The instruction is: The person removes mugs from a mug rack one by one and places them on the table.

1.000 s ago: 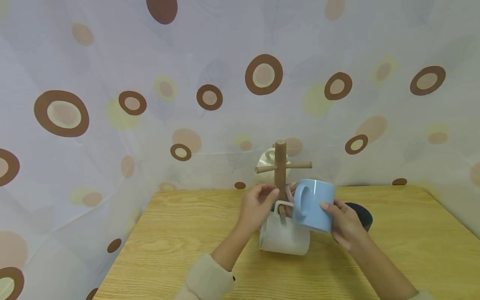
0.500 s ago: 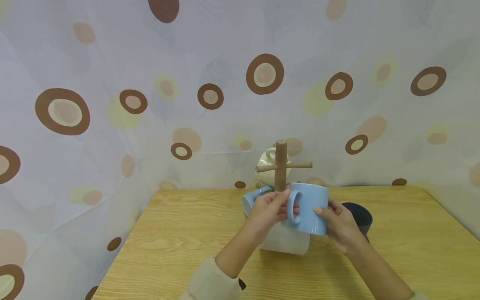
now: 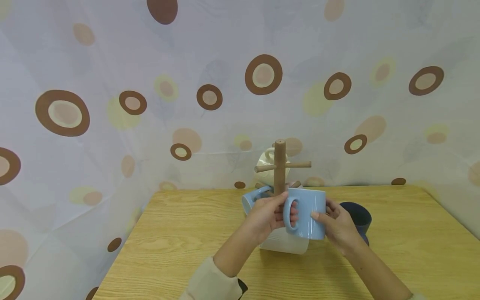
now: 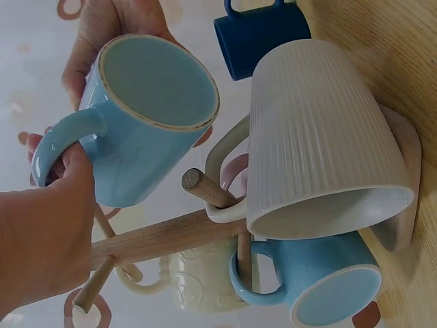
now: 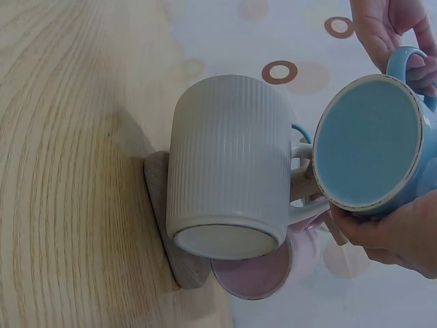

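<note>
Held above the table in the head view is a light blue mug (image 3: 314,204), upright with its handle to the left. My right hand (image 3: 339,229) grips its right side, thumb across the front. My left hand (image 3: 260,218) holds its handle, with fingers showing through the loop; the left wrist view also shows this handle grip. Just behind stands a wooden mug tree (image 3: 279,166). From a lower peg hangs a ribbed white mug (image 4: 321,137), partly hidden by the held mug in the head view. Two bare pegs show near the post's top.
Another light blue mug (image 4: 334,277) and a cream mug (image 4: 205,273) hang on the tree. A pink mug (image 5: 256,270) shows behind the white one. At the right, a navy mug (image 3: 358,216) stands on the wooden table (image 3: 187,233). Patterned curtain encloses the back.
My left hand has moved from beside the post onto the light blue mug's handle. The mug has come lower and slightly left, turning more upright in my right hand.
</note>
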A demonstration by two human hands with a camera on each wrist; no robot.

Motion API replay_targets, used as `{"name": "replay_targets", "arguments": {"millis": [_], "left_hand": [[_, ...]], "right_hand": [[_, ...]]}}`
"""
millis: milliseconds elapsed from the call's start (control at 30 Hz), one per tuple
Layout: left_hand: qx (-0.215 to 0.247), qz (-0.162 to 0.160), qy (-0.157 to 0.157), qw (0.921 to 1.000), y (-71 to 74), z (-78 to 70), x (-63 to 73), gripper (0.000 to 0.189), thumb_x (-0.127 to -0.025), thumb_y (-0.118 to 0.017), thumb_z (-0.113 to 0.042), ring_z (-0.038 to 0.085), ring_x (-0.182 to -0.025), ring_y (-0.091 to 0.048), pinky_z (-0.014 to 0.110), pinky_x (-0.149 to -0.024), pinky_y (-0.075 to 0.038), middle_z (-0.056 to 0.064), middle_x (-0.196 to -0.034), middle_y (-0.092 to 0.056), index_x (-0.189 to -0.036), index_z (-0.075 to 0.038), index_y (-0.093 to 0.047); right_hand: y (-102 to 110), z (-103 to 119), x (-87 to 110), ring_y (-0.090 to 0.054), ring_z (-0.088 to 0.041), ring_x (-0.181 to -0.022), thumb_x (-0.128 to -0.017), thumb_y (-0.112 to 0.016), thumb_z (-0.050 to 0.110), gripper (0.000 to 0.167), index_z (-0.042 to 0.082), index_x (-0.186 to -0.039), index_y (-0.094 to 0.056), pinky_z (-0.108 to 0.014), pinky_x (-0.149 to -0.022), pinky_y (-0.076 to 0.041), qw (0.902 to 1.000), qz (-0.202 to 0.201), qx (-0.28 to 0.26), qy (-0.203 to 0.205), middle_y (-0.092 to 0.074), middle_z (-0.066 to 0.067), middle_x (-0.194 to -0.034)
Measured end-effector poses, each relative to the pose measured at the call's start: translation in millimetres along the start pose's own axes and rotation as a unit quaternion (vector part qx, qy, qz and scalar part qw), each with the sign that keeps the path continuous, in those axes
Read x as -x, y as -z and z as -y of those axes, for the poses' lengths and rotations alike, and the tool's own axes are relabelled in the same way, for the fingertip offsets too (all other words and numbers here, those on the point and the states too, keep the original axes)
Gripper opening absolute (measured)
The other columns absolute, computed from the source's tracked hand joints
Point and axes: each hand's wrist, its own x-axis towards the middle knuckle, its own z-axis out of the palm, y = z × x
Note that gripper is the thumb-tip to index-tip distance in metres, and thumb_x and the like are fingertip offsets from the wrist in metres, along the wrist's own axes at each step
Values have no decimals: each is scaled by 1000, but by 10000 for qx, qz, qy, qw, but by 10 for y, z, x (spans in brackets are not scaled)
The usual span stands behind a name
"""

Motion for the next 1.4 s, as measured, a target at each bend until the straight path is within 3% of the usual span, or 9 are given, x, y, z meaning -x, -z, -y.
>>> {"name": "replay_targets", "arguments": {"millis": [267, 467, 633, 833, 1033, 1233, 1400], "left_hand": [[-94, 172, 212, 9996, 19, 19, 49, 27, -97, -46, -23, 6, -56, -54, 19, -61, -49, -3, -65, -56, -86, -1, -58], [-311, 189, 414, 9985, 25, 49, 105, 28, -96, -49, -24, 5, -52, -54, 20, -62, -50, -2, -59, -55, -79, -4, -58], [-305, 364, 563, 9973, 50, 66, 123, 26, -95, -49, -21, 5, -54, -56, 21, -64, -51, -3, -60, -57, -83, 0, -59], [-252, 863, 719, 9934, 104, 94, 121, 27, -96, -47, -17, 4, -56, -57, 20, -66, -51, -5, -61, -59, -92, 8, -57], [-375, 1200, 770, 9891, 136, 121, 181, 38, -96, -47, -16, 5, -58, -59, 22, -69, -51, -6, -59, -61, -105, 21, -52], [-405, 1177, 728, 9895, 118, 117, 253, 46, -97, -45, -21, 4, -58, -57, 22, -71, -51, -7, -59, -59, -108, 23, -49], [-528, 892, 489, 9934, 104, 159, 286, 45, -96, -47, -17, 3, -57, -56, 22, -70, -52, -7, -58, -58, -106, 26, -49]], "right_hand": [[6, -24, 13, -52, 10, -101, -88, -58, 4, 76, -5, -145, -8, -16, -83, -47, 9987, 91, 377, 325, -41, 2, -127], [20, -52, 26, -51, 11, -106, -85, -60, 0, 81, -8, -144, -5, -15, -84, -47, 9947, 505, 428, 789, -44, 18, -120], [27, -66, 24, -50, 9, -110, -82, -61, -2, 79, -8, -142, -10, -14, -86, -47, 9898, 793, 346, 1134, -46, 18, -122], [63, -82, 7, -50, 4, -114, -82, -60, -6, 68, 8, -138, -25, -15, -89, -46, 9768, 1328, 325, 1650, -48, 15, -127], [115, -61, -7, -50, 0, -115, -81, -60, -7, 68, 14, -138, -28, -16, -92, -45, 9677, 1817, 450, 1689, -48, 12, -129], [115, -19, -12, -47, 0, -119, -81, -60, -7, 72, 11, -141, -24, -16, -95, -43, 9597, 2135, 489, 1759, -46, 11, -132], [113, -22, -33, -47, -2, -119, -82, -59, -8, 73, 12, -142, -23, -16, -96, -42, 9538, 2343, 460, 1823, -45, 9, -133]]}}
